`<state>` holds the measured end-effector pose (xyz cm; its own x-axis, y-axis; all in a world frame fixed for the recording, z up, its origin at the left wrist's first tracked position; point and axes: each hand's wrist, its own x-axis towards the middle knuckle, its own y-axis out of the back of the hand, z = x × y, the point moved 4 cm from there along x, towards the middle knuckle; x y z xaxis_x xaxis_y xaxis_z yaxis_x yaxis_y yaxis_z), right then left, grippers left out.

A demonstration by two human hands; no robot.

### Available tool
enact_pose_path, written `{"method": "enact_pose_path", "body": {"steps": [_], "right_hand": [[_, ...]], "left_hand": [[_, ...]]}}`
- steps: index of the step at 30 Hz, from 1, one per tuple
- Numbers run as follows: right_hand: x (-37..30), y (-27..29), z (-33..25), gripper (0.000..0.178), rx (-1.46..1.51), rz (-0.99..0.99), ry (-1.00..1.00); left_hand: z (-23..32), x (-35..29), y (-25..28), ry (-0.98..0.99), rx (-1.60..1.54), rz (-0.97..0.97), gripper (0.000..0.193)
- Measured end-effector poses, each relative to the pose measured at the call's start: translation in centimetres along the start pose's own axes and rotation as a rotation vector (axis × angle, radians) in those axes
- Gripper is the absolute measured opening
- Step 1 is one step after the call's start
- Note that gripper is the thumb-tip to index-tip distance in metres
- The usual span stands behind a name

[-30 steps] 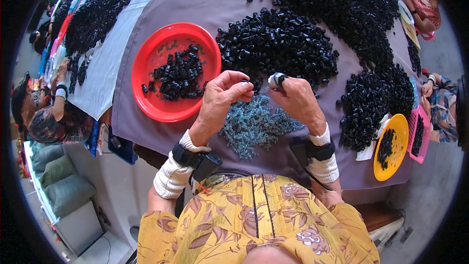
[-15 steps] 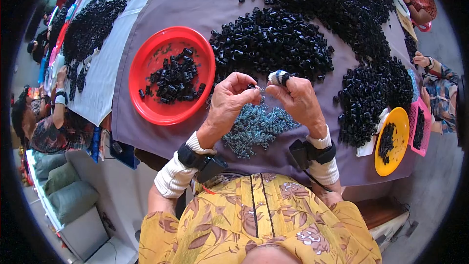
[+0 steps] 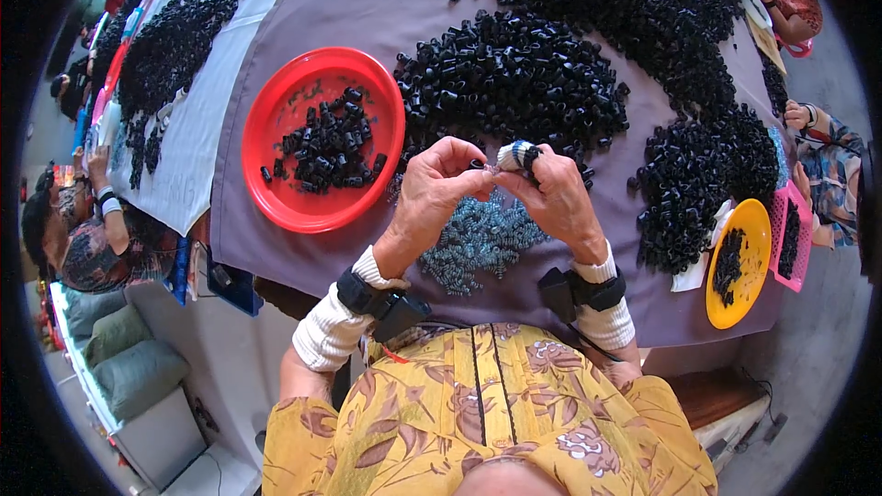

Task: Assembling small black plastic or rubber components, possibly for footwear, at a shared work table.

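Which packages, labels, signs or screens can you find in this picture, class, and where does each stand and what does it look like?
Grey-green stuffed sacks: stacked on the floor at lower left, plump, plain cloth.
White paper slip: on the purple table cloth beside the round yellow plastic plate, small and flat; any print is too small to tell.
No signs or screens show.

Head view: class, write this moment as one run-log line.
left hand: pinching small black piece | right hand: pinching same piece | below: springs | left: red plate

Both hands (image 3: 496,188) pinch a small black part (image 3: 477,164) above grey springs (image 3: 478,241).
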<state>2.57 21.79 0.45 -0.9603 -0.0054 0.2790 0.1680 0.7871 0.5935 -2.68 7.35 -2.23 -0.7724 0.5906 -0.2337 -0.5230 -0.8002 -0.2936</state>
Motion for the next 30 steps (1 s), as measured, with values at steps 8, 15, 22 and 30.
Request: {"method": "enact_pose_path", "body": {"steps": [8, 15, 22, 30], "right_hand": [[-0.8, 0.5, 0.8, 0.014, 0.051, -0.044, -0.105], [0.4, 0.5, -0.6, 0.012, 0.035, 0.075, 0.04], [1.1, 0.5, -1.1, 0.008, -0.071, 0.017, 0.15], [4.7, 1.5, -2.1, 0.017, 0.154, -0.061, 0.03]], "left_hand": [[-0.4, -0.4, 0.8, 0.006, 0.087, 0.013, 0.02], [0.2, -0.6, 0.1, -0.048, 0.142, 0.001, 0.024], [0.7, -0.8, 0.3, -0.212, 0.389, 0.02, 0.024], [2.5, 0.0, 0.7, -0.177, 0.234, 0.05, 0.023]]}}
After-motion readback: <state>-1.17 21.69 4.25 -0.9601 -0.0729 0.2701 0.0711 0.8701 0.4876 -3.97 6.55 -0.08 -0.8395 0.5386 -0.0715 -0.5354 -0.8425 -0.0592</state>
